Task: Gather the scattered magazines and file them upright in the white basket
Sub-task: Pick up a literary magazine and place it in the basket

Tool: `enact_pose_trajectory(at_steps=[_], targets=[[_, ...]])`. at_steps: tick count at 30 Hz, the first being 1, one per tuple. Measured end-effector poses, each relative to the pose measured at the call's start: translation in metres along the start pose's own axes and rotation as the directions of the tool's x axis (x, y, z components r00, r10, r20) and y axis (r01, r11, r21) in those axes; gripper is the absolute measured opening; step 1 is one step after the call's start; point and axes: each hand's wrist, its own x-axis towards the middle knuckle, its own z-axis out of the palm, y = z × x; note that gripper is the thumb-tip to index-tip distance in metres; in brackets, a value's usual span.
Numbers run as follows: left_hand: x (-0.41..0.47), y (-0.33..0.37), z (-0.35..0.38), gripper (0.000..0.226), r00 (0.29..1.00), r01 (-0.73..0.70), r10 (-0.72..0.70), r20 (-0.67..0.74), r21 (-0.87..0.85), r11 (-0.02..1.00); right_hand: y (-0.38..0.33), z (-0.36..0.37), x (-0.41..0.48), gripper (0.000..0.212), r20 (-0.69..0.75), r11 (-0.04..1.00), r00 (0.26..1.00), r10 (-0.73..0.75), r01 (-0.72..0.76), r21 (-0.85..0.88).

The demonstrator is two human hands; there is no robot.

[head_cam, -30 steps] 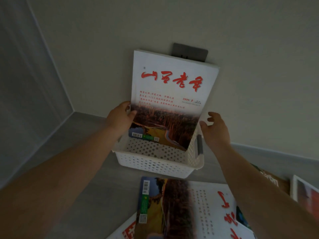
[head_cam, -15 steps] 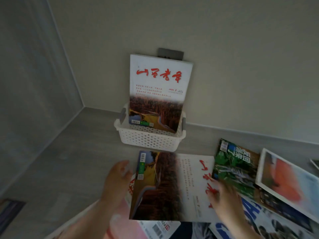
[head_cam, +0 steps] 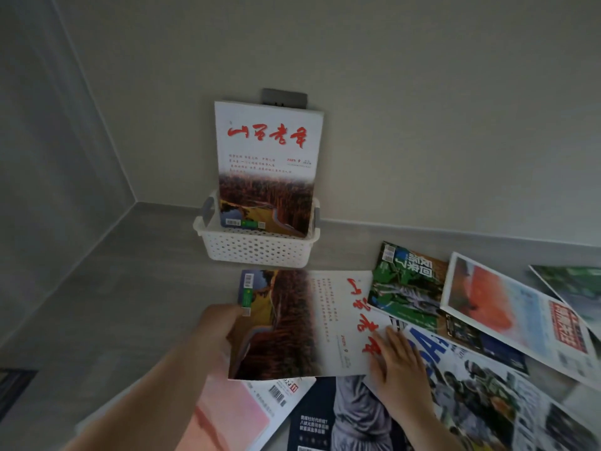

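In the head view, the white basket stood on the grey floor against the wall, below a dark wall plate. One upright magazine, white-covered with a red brush-script title over a brown landscape photo, stood in the basket and leaned back on the wall.

Just in front of the basket lay a matching red-titled magazine, turned sideways, with its title toward the right. The left hand grasped its left edge, with the fingers curled around that edge and the near corner raised off the pile. The right hand lay on the cover's right end with its fingers extended and flat, clasping nothing.

Other magazines were spread loosely on the floor around it and overlapped one another. A green-covered magazine touched its right end, and an orange-pictured magazine lay further right. A blue-lettered magazine sat partly under the right hand. A dark blue magazine and a pink-covered magazine lay beneath its near edge.
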Motion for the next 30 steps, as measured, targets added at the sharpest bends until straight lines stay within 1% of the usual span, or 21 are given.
enact_pose_trajectory(at_steps=[1, 3, 6, 8, 10, 11, 13, 14, 17, 19, 20, 22, 23, 24, 25, 26, 27, 28, 29, 30], targets=[[0.001, 0.001, -0.002, 0.019, 0.999, 0.048, -0.047, 0.016, -0.104, 0.993, 0.000, 0.000, 0.000, 0.048, -0.004, 1.000, 1.000, -0.005, 0.005, 0.017], [0.001, 0.004, -0.003, 0.021, 0.993, 0.103, -0.090, 0.072, -0.189, 0.977, 0.001, 0.000, -0.001, 0.047, -0.019, 0.998, 1.000, -0.010, 0.011, 0.054], [-0.003, 0.008, 0.001, 0.021, 0.980, 0.142, -0.116, 0.163, -0.160, 0.977, 0.001, 0.000, -0.002, 0.046, -0.045, 0.995, 0.999, -0.009, 0.013, 0.101], [-0.006, 0.003, 0.004, 0.025, 0.975, 0.120, -0.105, 0.197, -0.066, 0.991, 0.002, 0.001, -0.002, 0.045, -0.045, 0.995, 0.999, -0.021, 0.025, 0.094], [-0.007, -0.006, 0.004, 0.026, 0.978, 0.077, -0.077, 0.196, 0.009, 0.997, 0.003, 0.001, -0.002, 0.044, -0.044, 0.997, 0.999, -0.030, 0.034, 0.074], [-0.009, -0.011, 0.003, 0.023, 0.974, 0.072, -0.070, 0.216, -0.002, 0.997, 0.003, 0.001, -0.002, 0.044, -0.045, 0.997, 0.998, -0.032, 0.035, 0.070], [-0.014, -0.019, -0.001, 0.015, 0.959, 0.098, -0.074, 0.275, -0.077, 0.992, 0.004, 0.001, -0.003, 0.042, -0.043, 0.996, 0.998, -0.038, 0.042, 0.083], [-0.016, -0.023, -0.004, 0.017, 0.949, 0.113, -0.069, 0.309, -0.126, 0.986, 0.004, 0.001, -0.004, 0.042, -0.034, 0.994, 0.999, -0.042, 0.046, 0.097], [-0.025, -0.032, -0.010, 0.025, 0.918, 0.137, -0.029, 0.395, -0.249, 0.959, 0.005, -0.006, -0.002, 0.039, -0.017, 0.979, 1.000, -0.023, 0.026, 0.200], [-0.030, -0.034, -0.012, 0.034, 0.909, 0.136, 0.000, 0.416, -0.297, 0.945, 0.001, -0.016, 0.000, 0.037, -0.001, 0.944, 1.000, 0.030, -0.028, 0.330], [-0.032, -0.035, -0.013, 0.041, 0.906, 0.121, 0.028, 0.422, -0.322, 0.939, -0.004, -0.023, 0.001, 0.037, 0.016, 0.907, 0.997, 0.071, -0.071, 0.414], [-0.038, -0.034, -0.020, 0.053, 0.904, 0.086, 0.082, 0.419, -0.367, 0.926, -0.013, -0.036, 0.002, 0.039, 0.064, 0.808, 0.986, 0.154, -0.163, 0.567], [-0.041, -0.034, -0.026, 0.054, 0.908, 0.069, 0.101, 0.407, -0.383, 0.921, -0.018, -0.042, 0.003, 0.039, 0.076, 0.755, 0.977, 0.198, -0.201, 0.625], [-0.044, -0.036, -0.033, 0.052, 0.917, 0.052, 0.114, 0.383, -0.398, 0.916, -0.022, -0.048, 0.004, 0.039, 0.086, 0.686, 0.965, 0.246, -0.237, 0.688], [-0.045, -0.037, -0.041, 0.048, 0.930, 0.035, 0.126, 0.346, -0.424, 0.905, -0.026, -0.053, 0.004, 0.039, 0.109, 0.585, 0.950, 0.293, -0.269, 0.766], [-0.045, -0.040, -0.049, 0.042, 0.944, 0.024, 0.130, 0.305, -0.455, 0.890, -0.030, -0.059, 0.004, 0.040, 0.157, 0.433, 0.933, 0.325, -0.294, 0.852], [-0.046, -0.042, -0.055, 0.037, 0.954, 0.020, 0.128, 0.271, -0.484, 0.875, -0.035, -0.065, 0.004, 0.042, 0.216, 0.241, 0.919, 0.329, -0.303, 0.922], [-0.046, -0.046, -0.060, 0.037, 0.961, 0.017, 0.130, 0.245, -0.518, 0.855, -0.038, -0.070, 0.004, 0.045, 0.266, 0.048, 0.911, 0.315, -0.295, 0.954], [-0.048, -0.046, -0.063, 0.040, 0.962, 0.007, 0.141, 0.233, -0.539, 0.842, -0.042, -0.076, 0.004, 0.045, 0.295, -0.108, 0.907, 0.300, -0.275, 0.955], [-0.050, -0.047, -0.064, 0.045, 0.957, 0.000, 0.160, 0.241, -0.552, 0.834, -0.047, -0.081, 0.003, 0.042, 0.314, -0.209, 0.904, 0.289, -0.260, 0.943]])
